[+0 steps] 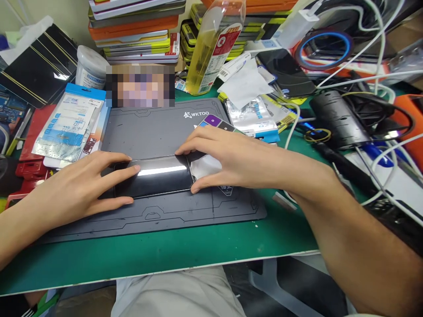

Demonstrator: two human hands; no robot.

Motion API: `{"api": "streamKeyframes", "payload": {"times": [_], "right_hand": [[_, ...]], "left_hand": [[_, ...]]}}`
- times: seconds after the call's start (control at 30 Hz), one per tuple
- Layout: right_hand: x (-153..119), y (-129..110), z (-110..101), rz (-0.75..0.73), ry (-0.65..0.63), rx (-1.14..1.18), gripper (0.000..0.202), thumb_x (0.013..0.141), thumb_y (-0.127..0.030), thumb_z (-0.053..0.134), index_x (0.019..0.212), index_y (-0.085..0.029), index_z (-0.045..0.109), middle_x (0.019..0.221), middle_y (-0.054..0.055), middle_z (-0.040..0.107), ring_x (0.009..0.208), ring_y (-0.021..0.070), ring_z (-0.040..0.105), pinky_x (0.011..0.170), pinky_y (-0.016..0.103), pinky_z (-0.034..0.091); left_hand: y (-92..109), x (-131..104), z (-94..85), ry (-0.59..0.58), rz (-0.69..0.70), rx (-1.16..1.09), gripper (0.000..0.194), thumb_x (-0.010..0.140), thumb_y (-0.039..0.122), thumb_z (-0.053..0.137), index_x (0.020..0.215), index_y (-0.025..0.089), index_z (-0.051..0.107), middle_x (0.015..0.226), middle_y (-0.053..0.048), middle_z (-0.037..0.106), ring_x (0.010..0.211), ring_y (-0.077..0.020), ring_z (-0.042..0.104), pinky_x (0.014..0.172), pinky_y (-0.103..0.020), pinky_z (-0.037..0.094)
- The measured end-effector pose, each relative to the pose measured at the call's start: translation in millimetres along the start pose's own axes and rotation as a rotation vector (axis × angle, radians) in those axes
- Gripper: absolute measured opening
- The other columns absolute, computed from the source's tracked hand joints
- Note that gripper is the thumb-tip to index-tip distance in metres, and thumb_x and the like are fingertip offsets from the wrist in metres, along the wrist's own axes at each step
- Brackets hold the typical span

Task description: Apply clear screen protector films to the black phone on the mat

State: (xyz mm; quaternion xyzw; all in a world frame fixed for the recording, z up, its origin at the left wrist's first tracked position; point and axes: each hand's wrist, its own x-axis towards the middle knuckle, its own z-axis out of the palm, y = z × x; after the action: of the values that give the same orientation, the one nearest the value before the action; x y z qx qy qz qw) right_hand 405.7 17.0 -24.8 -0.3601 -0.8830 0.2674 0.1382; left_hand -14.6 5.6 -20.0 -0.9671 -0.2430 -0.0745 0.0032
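A black smartphone (pixel 155 176) lies flat, screen up, on the grey work mat (pixel 142 127), and a bright band of light reflects along its glass. My left hand (pixel 95 182) holds its left end, with one fingertip resting on the screen and the thumb at the near edge. At the other end, my right hand (pixel 214 156) grips the phone by its corners between thumb and fingers. Under the right palm sits a crumpled white tissue (pixel 206 167). Just beyond that hand, a colourful panel (pixel 213 120) shows partly, the rest hidden.
Behind the mat stand a tilted bottle of yellow liquid (pixel 206 57), a white tub (pixel 90 66) and stacked flat boxes (pixel 135 37). Blue-and-white packets (pixel 71 119) lie left. White cables (pixel 380 44), blue-rimmed tape (pixel 324 48) and a black cylinder (pixel 340 119) crowd the right. The green table's edge (pixel 148 270) is nearest me.
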Motion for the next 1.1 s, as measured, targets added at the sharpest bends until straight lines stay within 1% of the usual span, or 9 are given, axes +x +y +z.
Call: {"api": "streamKeyframes", "payload": {"times": [0.07,0.2,0.4,0.53,0.7,0.8,0.93,1.03,1.1], "right_hand": [[0.0,0.2,-0.7,0.010,-0.004,0.013,0.073,0.113,-0.084,0.088,0.154,-0.024,0.087,0.150,0.016,0.085,0.135,0.0422,0.079,0.121,0.058,0.063],[-0.1,1.5,-1.7,0.019,-0.004,0.051,0.075,0.111,-0.090,0.087,0.151,-0.026,0.088,0.149,0.015,0.085,0.135,0.0428,0.078,0.123,0.060,0.062],[0.2,1.7,-1.7,0.008,0.008,0.072,0.085,0.108,-0.099,0.084,0.149,-0.024,0.089,0.148,0.017,0.086,0.133,0.0425,0.078,0.122,0.058,0.061],[0.3,1.0,-2.4,0.009,0.014,0.076,0.084,0.107,-0.100,0.084,0.146,-0.026,0.089,0.147,0.016,0.087,0.132,0.0427,0.078,0.121,0.058,0.061],[1.5,1.2,-2.2,0.009,0.010,0.075,0.082,0.107,-0.101,0.082,0.145,-0.028,0.089,0.148,0.015,0.087,0.132,0.0426,0.078,0.120,0.057,0.062],[1.6,0.8,-2.4,0.014,0.011,0.082,0.084,0.107,-0.102,0.081,0.144,-0.028,0.089,0.148,0.015,0.087,0.132,0.0428,0.078,0.120,0.058,0.061],[0.9,-0.3,-2.7,0.035,0.002,0.072,0.083,0.106,-0.100,0.084,0.145,-0.027,0.089,0.148,0.016,0.086,0.132,0.0434,0.078,0.119,0.057,0.060],[0.2,-0.9,-2.6,0.033,0.002,0.049,0.078,0.108,-0.095,0.085,0.146,-0.027,0.088,0.148,0.015,0.086,0.132,0.0427,0.077,0.118,0.056,0.060],[-0.1,-1.0,-2.6,0.021,0.003,0.039,0.074,0.110,-0.091,0.086,0.147,-0.026,0.087,0.148,0.015,0.085,0.132,0.0418,0.077,0.118,0.055,0.060]], "left_hand": [[0.5,0.3,-0.6,0.005,0.006,0.009,0.059,0.138,0.069,0.049,0.174,0.031,0.074,0.167,-0.016,0.084,0.141,-0.0381,0.091,0.129,-0.058,0.077],[-0.2,-0.4,-2.5,-0.008,-0.021,0.001,0.060,0.138,0.070,0.047,0.174,0.032,0.077,0.172,-0.011,0.083,0.145,-0.0365,0.090,0.133,-0.056,0.076],[-2.8,-2.7,-1.6,0.011,0.003,0.001,0.059,0.137,0.070,0.051,0.180,0.035,0.071,0.172,-0.015,0.083,0.144,-0.0385,0.090,0.132,-0.061,0.076],[-3.2,-3.9,-2.4,-0.016,-0.034,-0.050,0.060,0.136,0.072,0.053,0.187,0.043,0.067,0.175,-0.013,0.081,0.147,-0.0410,0.089,0.132,-0.066,0.076],[-3.6,-4.4,-3.4,-0.030,-0.089,-0.154,0.060,0.133,0.071,0.062,0.190,0.051,0.066,0.177,-0.011,0.080,0.151,-0.0448,0.087,0.135,-0.075,0.073],[-4.0,-4.1,-4.2,-0.033,-0.091,-0.155,0.060,0.133,0.071,0.062,0.189,0.050,0.068,0.177,-0.011,0.080,0.151,-0.0443,0.087,0.136,-0.073,0.073],[-4.4,-2.8,-5.9,-0.055,-0.056,-0.098,0.061,0.135,0.071,0.057,0.188,0.043,0.067,0.178,-0.013,0.079,0.151,-0.0418,0.085,0.137,-0.067,0.072],[-5.5,-2.6,-6.1,-0.073,-0.061,-0.088,0.063,0.134,0.075,0.055,0.189,0.044,0.066,0.178,-0.013,0.078,0.151,-0.0409,0.084,0.138,-0.066,0.071],[-6.6,-3.2,-5.7,-0.076,-0.061,-0.093,0.063,0.135,0.074,0.056,0.190,0.046,0.064,0.179,-0.012,0.078,0.151,-0.0406,0.085,0.139,-0.066,0.071]]}}
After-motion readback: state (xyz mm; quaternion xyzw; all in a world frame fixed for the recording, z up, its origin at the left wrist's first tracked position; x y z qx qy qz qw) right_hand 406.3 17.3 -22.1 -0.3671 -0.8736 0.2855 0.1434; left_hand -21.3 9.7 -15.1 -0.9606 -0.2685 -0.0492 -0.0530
